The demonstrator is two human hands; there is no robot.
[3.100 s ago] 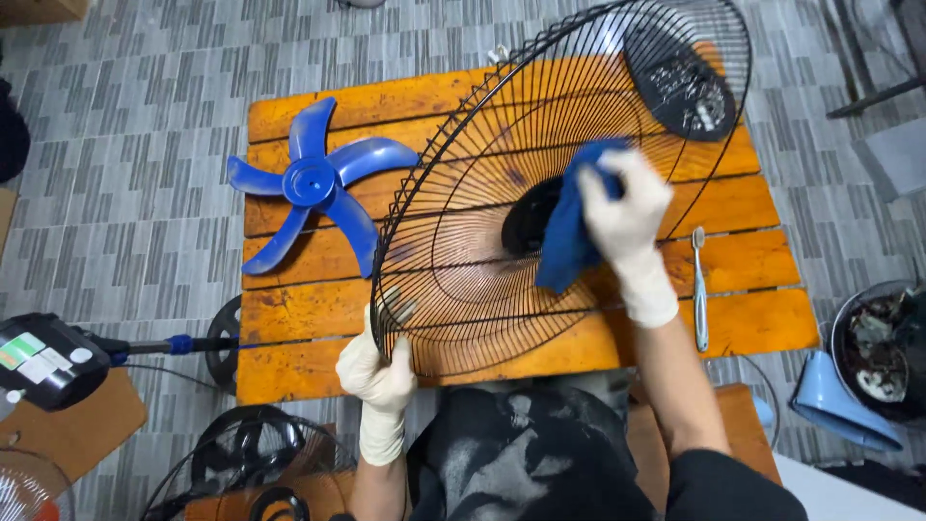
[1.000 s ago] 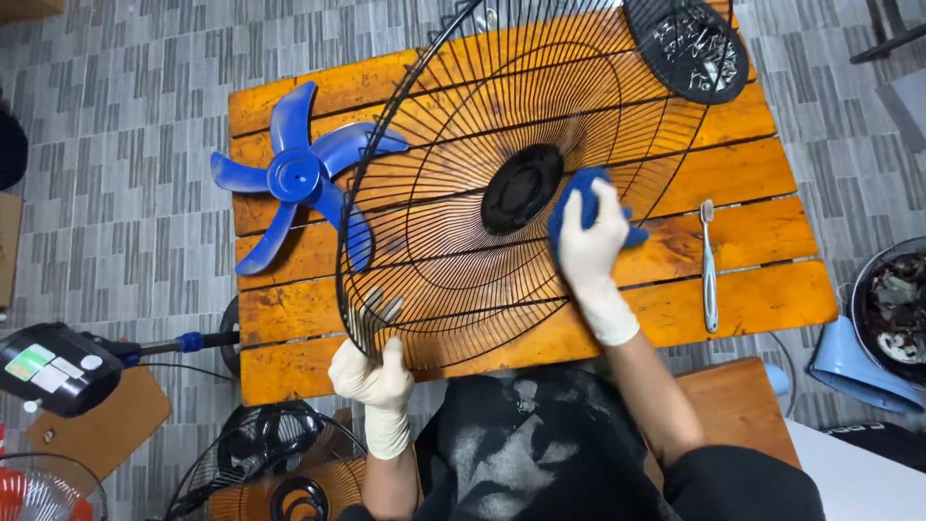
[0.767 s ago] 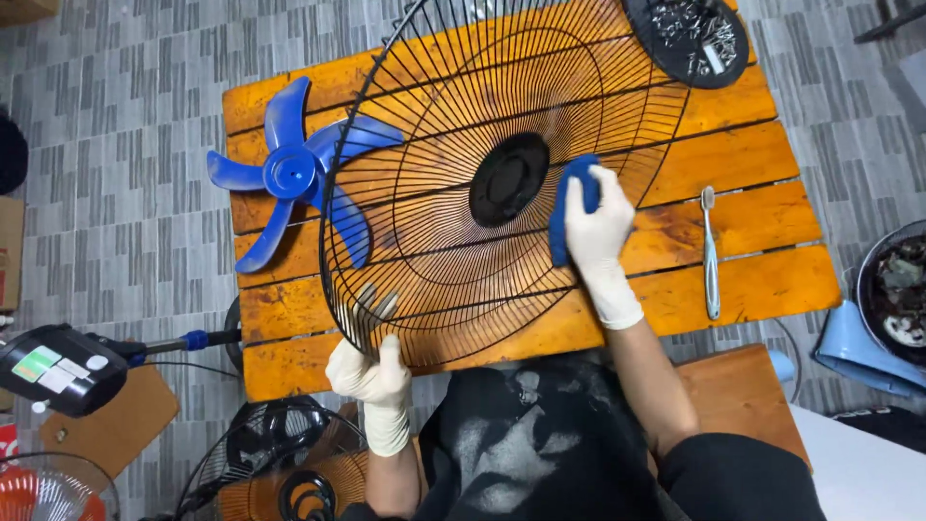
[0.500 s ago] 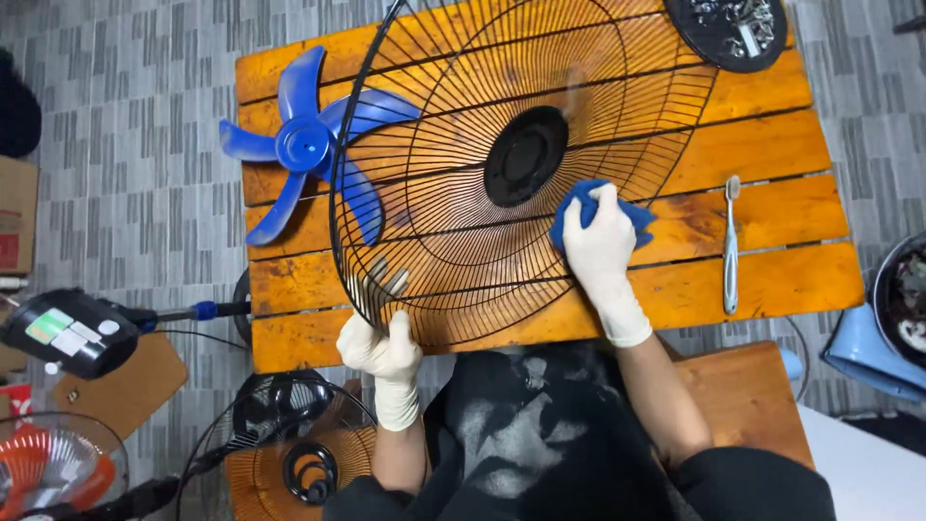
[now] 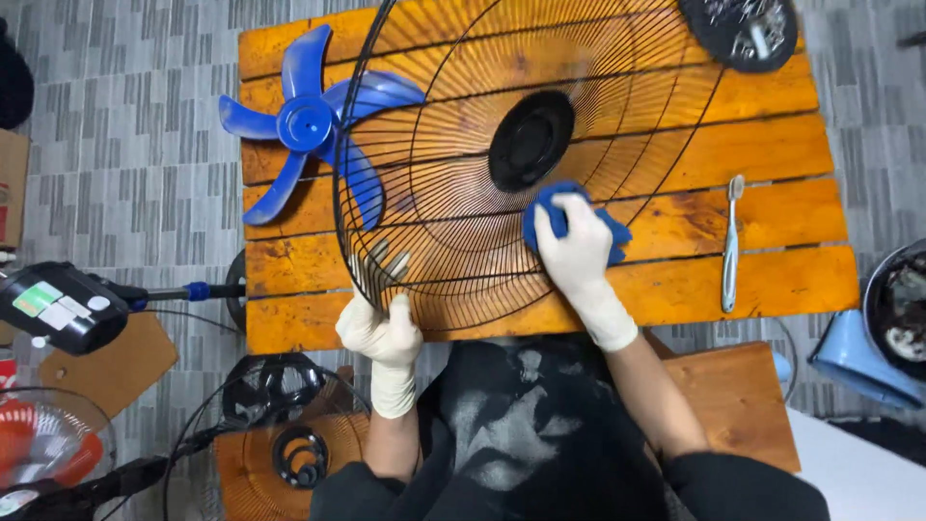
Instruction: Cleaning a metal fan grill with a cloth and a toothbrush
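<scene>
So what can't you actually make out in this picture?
- Fan guard: its top rim is cut off by the upper edge of the head view.
- Blue cloth: mostly hidden under the right hand.
- Black dish: cut by the top edge; its small contents are too tiny to identify.
- Bucket: cut by the right edge.

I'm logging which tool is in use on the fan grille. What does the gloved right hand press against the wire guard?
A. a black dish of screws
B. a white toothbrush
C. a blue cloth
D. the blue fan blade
C: the right hand presses a blue cloth on the wire fan guard, while the toothbrush lies untouched on the wooden table.
</scene>
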